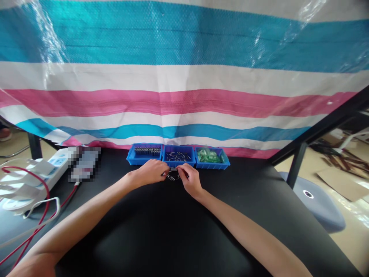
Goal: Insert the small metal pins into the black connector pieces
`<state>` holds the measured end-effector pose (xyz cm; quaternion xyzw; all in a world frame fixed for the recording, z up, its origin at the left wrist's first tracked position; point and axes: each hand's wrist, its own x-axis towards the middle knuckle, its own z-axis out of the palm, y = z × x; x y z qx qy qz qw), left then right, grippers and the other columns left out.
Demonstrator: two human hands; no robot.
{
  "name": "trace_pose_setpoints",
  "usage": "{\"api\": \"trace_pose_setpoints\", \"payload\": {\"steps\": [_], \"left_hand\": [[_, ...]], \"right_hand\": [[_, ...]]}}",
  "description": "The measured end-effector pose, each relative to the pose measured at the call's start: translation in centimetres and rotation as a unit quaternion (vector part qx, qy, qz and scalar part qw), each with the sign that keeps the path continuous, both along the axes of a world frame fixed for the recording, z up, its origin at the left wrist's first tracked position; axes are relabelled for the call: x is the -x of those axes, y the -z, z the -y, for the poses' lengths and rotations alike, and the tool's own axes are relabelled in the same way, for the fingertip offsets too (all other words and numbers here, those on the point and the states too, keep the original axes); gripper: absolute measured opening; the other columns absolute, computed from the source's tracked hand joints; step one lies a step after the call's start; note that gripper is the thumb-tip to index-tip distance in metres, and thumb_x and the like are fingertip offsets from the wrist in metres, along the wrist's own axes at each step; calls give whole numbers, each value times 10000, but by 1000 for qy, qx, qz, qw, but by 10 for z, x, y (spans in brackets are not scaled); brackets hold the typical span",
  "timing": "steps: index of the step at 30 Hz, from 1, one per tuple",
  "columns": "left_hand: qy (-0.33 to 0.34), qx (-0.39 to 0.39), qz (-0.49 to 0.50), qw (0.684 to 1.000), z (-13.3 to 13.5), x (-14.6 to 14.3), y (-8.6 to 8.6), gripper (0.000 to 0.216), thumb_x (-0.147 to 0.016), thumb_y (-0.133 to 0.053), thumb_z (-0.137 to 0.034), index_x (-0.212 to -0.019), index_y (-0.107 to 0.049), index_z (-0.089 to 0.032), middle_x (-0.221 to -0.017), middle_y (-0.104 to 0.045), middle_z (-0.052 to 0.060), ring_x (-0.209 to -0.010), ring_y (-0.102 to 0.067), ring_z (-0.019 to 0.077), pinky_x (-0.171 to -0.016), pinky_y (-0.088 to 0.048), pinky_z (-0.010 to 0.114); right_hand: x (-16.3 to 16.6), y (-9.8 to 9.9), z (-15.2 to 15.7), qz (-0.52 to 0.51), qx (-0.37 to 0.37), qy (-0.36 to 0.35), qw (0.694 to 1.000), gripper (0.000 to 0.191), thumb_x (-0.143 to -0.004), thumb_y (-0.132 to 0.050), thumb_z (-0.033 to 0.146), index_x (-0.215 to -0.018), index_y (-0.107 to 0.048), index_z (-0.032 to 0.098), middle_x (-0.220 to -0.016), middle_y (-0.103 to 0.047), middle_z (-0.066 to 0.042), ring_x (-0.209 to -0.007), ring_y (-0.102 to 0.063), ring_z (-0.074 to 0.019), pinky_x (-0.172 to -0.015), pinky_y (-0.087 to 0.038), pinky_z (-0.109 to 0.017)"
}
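In front of the middle bin, the fingers of my left hand and my right hand are pinched together from both sides. Between the fingertips shows a small grey metal cylinder, which both hands seem to grip; its ends are hidden by fingers. Just below it, several small shiny metal pins lie on the black table, partly covered by my hands. Behind the hands stands a blue middle bin with thin metal pins scattered inside.
A blue left bin holds rows of dark cylinders. A blue right bin holds green packets. Leftward lie a white power strip, cables and a blurred phone. A striped sheet hangs behind; a grey stool stands at right.
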<state>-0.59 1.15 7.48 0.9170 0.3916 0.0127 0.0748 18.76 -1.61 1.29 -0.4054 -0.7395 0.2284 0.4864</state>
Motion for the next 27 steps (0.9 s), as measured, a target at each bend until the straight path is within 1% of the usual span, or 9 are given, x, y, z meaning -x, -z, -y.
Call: {"api": "trace_pose_setpoints", "payload": {"steps": [4,8,11,14,17,19,21,24,27], "left_hand": [[-6,-32,81,996,-1,-1,-3,133,-817,-540,-209,-864,-662,-185,-849,-673,27,-710,-622,150,-583,-401,218],[-15,-55,145,988,-5,-1,2,127,-848,-542,-246,-880,-647,-183,-864,-660,28,-729,-608,140,-626,-421,223],[-26,-53,208,976,-4,-4,7,122,-866,-546,-267,-887,-638,-190,-859,-648,19,-711,-587,121,-639,-429,220],[-50,-44,293,954,0,-9,19,150,-893,-530,-299,-886,-625,-183,-842,-627,18,-588,-509,82,-587,-419,208],[-75,-57,375,922,5,-15,39,213,-921,-494,-345,-870,-602,-168,-785,-599,20,-556,-458,79,-565,-409,205],[-77,-70,398,911,8,-16,53,238,-931,-477,-356,-851,-596,-166,-743,-573,11,-550,-449,80,-558,-405,202],[-82,-74,404,908,9,-16,62,236,-932,-481,-351,-839,-597,-167,-746,-578,10,-552,-454,78,-554,-407,198],[-75,-94,416,901,9,-14,66,197,-918,-517,-330,-864,-616,-168,-798,-617,23,-578,-500,79,-562,-431,196],[-56,-118,438,890,10,-13,66,166,-906,-545,-303,-897,-652,-176,-862,-660,46,-690,-593,107,-618,-481,207]], "right_hand": [[0,3,-1,5,2,14,1000,204,-940,-476,287,-905,-651,187,-781,-608,-40,-646,-540,-143,-598,-439,-258],[0,4,-1,-4,10,21,1000,170,-924,-501,277,-919,-649,194,-804,-625,-39,-628,-537,-139,-587,-446,-258],[0,5,-2,-15,17,31,999,154,-916,-512,274,-912,-642,191,-803,-631,-34,-612,-530,-133,-586,-450,-256],[1,5,-3,-24,26,42,998,159,-919,-507,283,-883,-630,189,-774,-626,-25,-607,-533,-132,-584,-446,-254],[1,5,-3,-20,30,45,998,179,-928,-492,299,-863,-619,190,-755,-617,-24,-624,-547,-141,-595,-443,-257],[1,4,-2,-15,27,43,999,187,-931,-489,305,-852,-613,190,-757,-616,-27,-629,-550,-143,-605,-441,-257],[0,3,-2,-11,24,41,999,192,-933,-487,305,-838,-608,189,-756,-616,-26,-627,-549,-141,-608,-437,-254],[0,4,-2,-6,23,42,999,215,-938,-482,318,-812,-598,189,-735,-611,-23,-619,-544,-141,-603,-429,-252],[0,5,-3,0,26,38,999,252,-944,-473,345,-785,-595,192,-712,-614,-22,-607,-546,-143,-590,-427,-253]]}}
